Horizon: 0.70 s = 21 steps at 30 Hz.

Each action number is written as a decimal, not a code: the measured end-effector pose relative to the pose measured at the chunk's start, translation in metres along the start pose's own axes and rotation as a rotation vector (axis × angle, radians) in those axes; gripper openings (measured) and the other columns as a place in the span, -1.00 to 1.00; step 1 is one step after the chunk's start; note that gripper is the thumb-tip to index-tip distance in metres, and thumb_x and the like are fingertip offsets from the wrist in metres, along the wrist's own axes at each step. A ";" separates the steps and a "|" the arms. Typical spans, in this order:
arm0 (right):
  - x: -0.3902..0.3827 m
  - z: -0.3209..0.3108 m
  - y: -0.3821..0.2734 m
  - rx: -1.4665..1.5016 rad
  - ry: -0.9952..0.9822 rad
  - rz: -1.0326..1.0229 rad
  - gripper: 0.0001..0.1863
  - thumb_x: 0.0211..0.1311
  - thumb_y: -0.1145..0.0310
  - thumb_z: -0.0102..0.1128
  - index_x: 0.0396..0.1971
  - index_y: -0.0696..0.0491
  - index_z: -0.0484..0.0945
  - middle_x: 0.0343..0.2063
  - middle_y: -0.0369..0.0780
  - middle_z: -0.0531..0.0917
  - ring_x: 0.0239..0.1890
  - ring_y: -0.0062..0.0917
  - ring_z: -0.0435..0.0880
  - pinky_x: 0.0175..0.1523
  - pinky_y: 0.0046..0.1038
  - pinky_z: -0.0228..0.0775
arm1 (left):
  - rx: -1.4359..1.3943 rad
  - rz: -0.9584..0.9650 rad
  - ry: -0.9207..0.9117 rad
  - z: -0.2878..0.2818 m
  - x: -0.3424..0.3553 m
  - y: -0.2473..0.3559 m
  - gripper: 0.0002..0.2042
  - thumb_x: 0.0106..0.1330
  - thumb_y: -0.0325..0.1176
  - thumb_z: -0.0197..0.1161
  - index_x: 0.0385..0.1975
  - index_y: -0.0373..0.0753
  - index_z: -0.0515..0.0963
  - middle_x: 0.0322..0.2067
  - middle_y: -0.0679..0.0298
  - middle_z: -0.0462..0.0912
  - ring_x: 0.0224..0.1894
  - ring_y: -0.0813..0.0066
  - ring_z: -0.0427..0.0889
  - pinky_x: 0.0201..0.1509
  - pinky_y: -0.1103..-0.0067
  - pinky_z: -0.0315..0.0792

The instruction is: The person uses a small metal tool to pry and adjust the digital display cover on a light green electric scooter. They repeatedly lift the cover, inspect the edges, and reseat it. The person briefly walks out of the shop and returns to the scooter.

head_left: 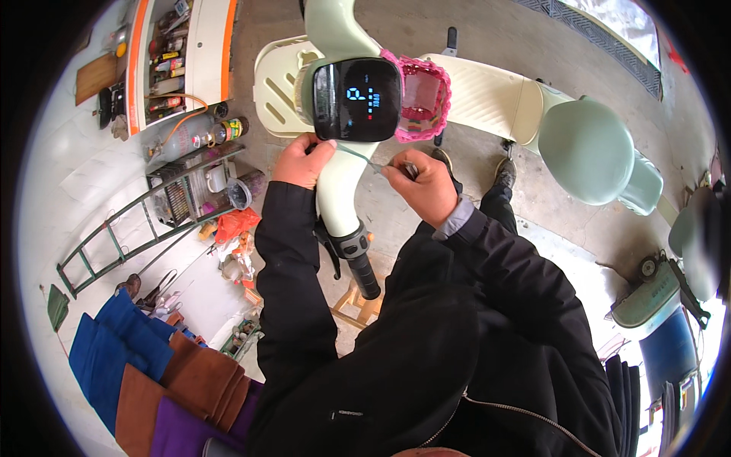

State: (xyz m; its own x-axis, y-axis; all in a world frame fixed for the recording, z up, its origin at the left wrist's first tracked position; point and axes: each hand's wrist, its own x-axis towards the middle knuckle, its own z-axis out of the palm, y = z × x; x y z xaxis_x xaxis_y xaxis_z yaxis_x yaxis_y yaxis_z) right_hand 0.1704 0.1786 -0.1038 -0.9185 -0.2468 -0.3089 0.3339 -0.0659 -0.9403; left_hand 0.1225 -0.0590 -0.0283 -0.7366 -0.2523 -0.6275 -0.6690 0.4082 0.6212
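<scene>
A pale cream scooter handlebar (337, 186) carries a black, lit display (358, 100). At the display's near edge my left hand (299, 163) is closed in a pinch, with a thin grey-green strip (355, 154) running from its fingertips. The strip slants across the handlebar to my right hand (426, 190), whose fingers are closed on its other end. Something dark shows inside the right fist, too small to make out. Below my left hand are the handlebar's switch housing (352, 242) and black grip (365, 277).
A pink woven basket (426, 99) hangs beside the display. The scooter's footboard (487, 97) and pale green seat (586, 151) extend right. At left stand a shelf cabinet (207, 57) with bottles and a green ladder (126, 240). Blue folded cloth (114, 335) lies lower left.
</scene>
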 end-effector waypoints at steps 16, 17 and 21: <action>-0.004 -0.017 0.008 -0.052 -0.011 0.007 -0.61 0.43 0.26 0.33 0.10 0.17 0.54 -0.34 -0.07 0.68 -0.30 -0.32 0.72 -0.10 -0.30 0.54 | 0.301 0.155 0.068 -0.018 -0.008 0.004 -0.84 0.31 -0.33 0.33 -0.34 -0.31 0.59 -0.49 0.45 0.52 -0.41 0.66 0.44 -0.29 0.59 0.40; -0.005 -0.021 0.012 -0.036 0.009 0.004 -0.58 0.47 0.24 0.27 0.16 0.18 0.50 -0.31 -0.06 0.67 -0.25 -0.29 0.74 -0.06 -0.28 0.55 | 0.258 0.183 0.059 -0.023 -0.015 0.004 -0.85 0.37 -0.34 0.33 -0.32 -0.28 0.57 -0.48 0.50 0.49 -0.40 0.72 0.41 -0.31 0.62 0.36; -0.002 -0.041 0.020 -0.045 -0.033 0.017 -0.69 0.57 0.30 0.12 0.15 0.16 0.48 -0.29 -0.04 0.65 -0.22 -0.26 0.72 -0.05 -0.23 0.52 | -0.018 0.137 0.029 -0.040 -0.035 0.005 -0.95 0.47 -0.40 0.25 -0.23 -0.20 0.54 -0.43 0.57 0.41 -0.37 0.79 0.31 -0.29 0.70 0.22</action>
State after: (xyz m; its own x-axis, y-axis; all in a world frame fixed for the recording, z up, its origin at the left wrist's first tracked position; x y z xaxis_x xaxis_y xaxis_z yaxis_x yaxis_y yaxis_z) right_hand 0.1703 0.2177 -0.1277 -0.9050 -0.2790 -0.3211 0.3393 -0.0182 -0.9405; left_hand 0.1407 -0.0828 0.0157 -0.8233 -0.2204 -0.5230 -0.5637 0.4247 0.7084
